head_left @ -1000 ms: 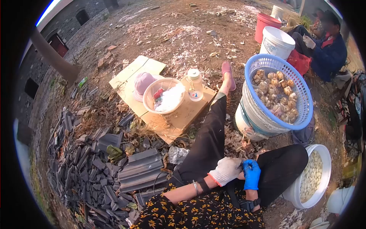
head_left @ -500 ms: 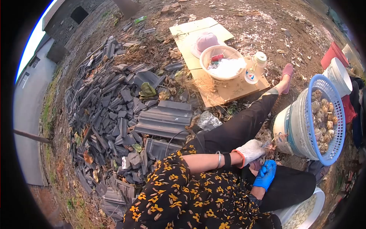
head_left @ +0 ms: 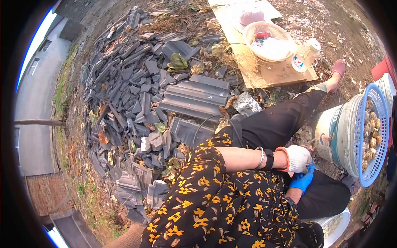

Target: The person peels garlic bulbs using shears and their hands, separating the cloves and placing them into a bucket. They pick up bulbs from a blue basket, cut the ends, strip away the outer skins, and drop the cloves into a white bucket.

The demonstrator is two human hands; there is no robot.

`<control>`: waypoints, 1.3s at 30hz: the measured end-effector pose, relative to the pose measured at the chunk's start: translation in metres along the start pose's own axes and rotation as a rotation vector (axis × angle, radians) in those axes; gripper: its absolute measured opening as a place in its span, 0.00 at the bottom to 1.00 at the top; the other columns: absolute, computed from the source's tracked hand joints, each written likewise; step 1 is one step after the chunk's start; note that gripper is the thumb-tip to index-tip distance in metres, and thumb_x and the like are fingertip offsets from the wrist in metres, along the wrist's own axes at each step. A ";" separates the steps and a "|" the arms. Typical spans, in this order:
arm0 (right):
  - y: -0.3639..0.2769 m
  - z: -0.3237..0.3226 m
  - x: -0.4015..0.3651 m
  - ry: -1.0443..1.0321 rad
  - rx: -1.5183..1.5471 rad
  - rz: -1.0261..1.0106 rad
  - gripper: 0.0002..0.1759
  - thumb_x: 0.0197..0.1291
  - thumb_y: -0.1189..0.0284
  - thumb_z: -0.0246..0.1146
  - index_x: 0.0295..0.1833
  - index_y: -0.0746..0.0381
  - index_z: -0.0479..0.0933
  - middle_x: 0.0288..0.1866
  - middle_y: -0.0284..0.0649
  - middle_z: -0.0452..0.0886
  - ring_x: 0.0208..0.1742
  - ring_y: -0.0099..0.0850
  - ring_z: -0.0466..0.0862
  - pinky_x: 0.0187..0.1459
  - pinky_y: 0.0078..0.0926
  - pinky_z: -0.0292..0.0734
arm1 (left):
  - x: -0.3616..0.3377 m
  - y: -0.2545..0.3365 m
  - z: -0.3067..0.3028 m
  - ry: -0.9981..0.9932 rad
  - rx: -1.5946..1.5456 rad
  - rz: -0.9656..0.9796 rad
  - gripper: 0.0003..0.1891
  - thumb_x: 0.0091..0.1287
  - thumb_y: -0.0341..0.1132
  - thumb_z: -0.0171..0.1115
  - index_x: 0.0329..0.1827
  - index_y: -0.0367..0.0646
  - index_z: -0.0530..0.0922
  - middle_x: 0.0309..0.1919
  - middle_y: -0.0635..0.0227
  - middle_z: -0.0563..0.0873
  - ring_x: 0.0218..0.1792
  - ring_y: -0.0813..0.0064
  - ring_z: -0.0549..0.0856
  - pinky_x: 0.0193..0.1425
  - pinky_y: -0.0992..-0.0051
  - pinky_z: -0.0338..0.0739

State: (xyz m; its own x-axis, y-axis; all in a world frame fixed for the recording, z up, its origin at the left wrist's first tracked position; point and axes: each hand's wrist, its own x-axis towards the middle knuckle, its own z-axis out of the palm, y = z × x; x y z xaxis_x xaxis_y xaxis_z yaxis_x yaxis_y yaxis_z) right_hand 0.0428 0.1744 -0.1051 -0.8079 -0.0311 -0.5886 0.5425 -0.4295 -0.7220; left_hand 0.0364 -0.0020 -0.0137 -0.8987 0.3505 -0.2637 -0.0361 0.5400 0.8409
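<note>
My left hand, in a white knit glove with an orange cuff, is closed over my lap. My right hand, in a blue rubber glove, touches it with its fingers pinched together. Whatever lies between their fingertips is too small and hidden to make out. Just beyond the hands, a blue perforated basket rests tilted on a pale bucket. It holds many brownish-white garlic bulbs. By my right leg stands a white bucket, partly covered, with pale cloves inside.
Broken grey roof tiles lie heaped on the left. A flattened cardboard sheet bears a cream basin, a pink hat and a plastic jug. A red container stands at the far right.
My hands, apart before, now meet at the fingers, the blue glove having moved up against the white one. The camera has turned, so the surroundings sit higher and further right.
</note>
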 end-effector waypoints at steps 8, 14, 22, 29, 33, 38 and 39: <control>0.012 0.005 -0.008 -0.042 -0.310 -0.323 0.22 0.72 0.62 0.56 0.61 0.67 0.76 0.57 0.41 0.82 0.57 0.34 0.82 0.60 0.34 0.76 | 0.000 -0.009 0.007 0.078 0.352 0.302 0.09 0.51 0.36 0.67 0.33 0.43 0.84 0.24 0.56 0.86 0.28 0.54 0.88 0.31 0.61 0.82; -0.016 0.034 -0.045 -0.024 -0.745 -0.603 0.30 0.53 0.88 0.50 0.63 0.66 0.76 0.59 0.38 0.81 0.54 0.28 0.82 0.58 0.25 0.76 | 0.005 -0.004 -0.006 -0.104 -0.932 -0.146 0.06 0.63 0.32 0.69 0.36 0.39 0.83 0.29 0.71 0.85 0.27 0.81 0.83 0.27 0.75 0.76; -0.025 0.024 -0.053 -0.140 0.244 -0.073 0.14 0.73 0.68 0.57 0.58 0.63 0.78 0.30 0.25 0.72 0.21 0.11 0.61 0.20 0.10 0.52 | 0.014 -0.011 0.005 -0.091 -1.207 -0.244 0.02 0.67 0.27 0.60 0.38 0.39 0.79 0.21 0.71 0.79 0.13 0.85 0.68 0.17 0.82 0.60; -0.023 0.033 -0.057 -0.016 0.022 -0.250 0.11 0.72 0.69 0.60 0.54 0.63 0.78 0.31 0.27 0.74 0.21 0.11 0.62 0.21 0.09 0.55 | 0.014 0.002 0.007 -0.091 -1.145 -0.360 0.01 0.67 0.26 0.60 0.37 0.39 0.79 0.22 0.71 0.78 0.12 0.84 0.68 0.16 0.83 0.58; -0.026 0.025 -0.056 -0.132 0.303 -0.096 0.10 0.72 0.70 0.60 0.53 0.63 0.78 0.30 0.29 0.73 0.22 0.13 0.63 0.20 0.10 0.56 | 0.012 -0.003 0.006 -0.132 -1.289 -0.343 0.04 0.69 0.30 0.58 0.41 0.39 0.78 0.22 0.72 0.77 0.12 0.84 0.66 0.18 0.81 0.61; -0.028 0.014 -0.052 -0.278 0.649 0.023 0.10 0.71 0.70 0.61 0.53 0.63 0.77 0.29 0.30 0.73 0.19 0.14 0.62 0.19 0.11 0.55 | 0.014 -0.018 -0.002 -0.112 -1.528 -0.278 0.10 0.75 0.36 0.53 0.47 0.38 0.77 0.21 0.74 0.74 0.14 0.84 0.66 0.21 0.81 0.62; -0.030 0.016 -0.054 -0.249 0.637 0.020 0.10 0.70 0.70 0.61 0.53 0.63 0.77 0.29 0.31 0.73 0.19 0.14 0.61 0.18 0.11 0.54 | 0.016 -0.018 -0.002 -0.031 -1.456 -0.330 0.09 0.74 0.35 0.54 0.45 0.39 0.77 0.21 0.74 0.75 0.14 0.84 0.67 0.20 0.81 0.62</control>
State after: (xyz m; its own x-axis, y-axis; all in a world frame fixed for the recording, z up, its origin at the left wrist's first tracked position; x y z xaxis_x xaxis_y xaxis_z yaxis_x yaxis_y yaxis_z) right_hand 0.0667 0.1744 -0.0460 -0.8695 -0.2181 -0.4431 0.3777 -0.8718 -0.3120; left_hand 0.0223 -0.0074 -0.0322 -0.7548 0.3938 -0.5246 -0.6405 -0.6150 0.4599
